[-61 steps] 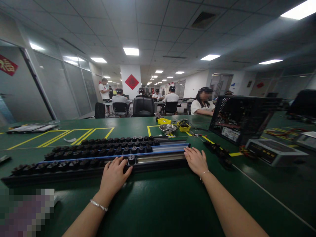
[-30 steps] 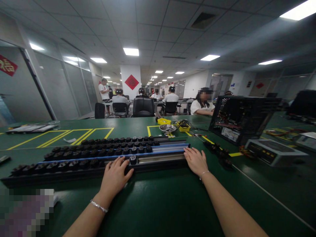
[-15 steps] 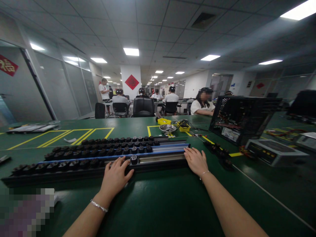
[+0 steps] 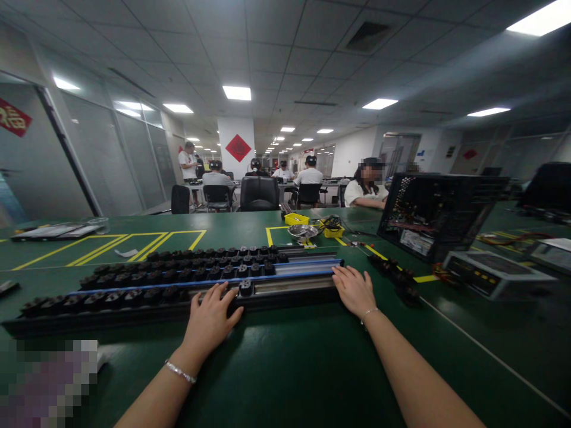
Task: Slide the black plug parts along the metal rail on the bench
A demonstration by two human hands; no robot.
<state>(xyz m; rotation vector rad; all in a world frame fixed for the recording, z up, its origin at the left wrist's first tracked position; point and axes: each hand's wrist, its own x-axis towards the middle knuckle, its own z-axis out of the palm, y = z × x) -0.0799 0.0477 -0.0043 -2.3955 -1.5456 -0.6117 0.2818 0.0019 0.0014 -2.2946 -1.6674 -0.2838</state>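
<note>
Where left hand [image 4: 210, 318] and right hand [image 4: 355, 292] hide the rail [image 4: 289, 291], whether fingers [image 4: 344, 276] grip is unclear.

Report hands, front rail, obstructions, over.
Left hand beside rightmost black module on front rail. Right hand at rail's right end. No obstruction visible between module and right hand.

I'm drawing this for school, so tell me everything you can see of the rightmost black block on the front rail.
The black block is small and chunky, plastic-looking, with a paler, notched top. It sits upright on the front rail, close beside the left grip; whether they touch, I can't tell.
</note>
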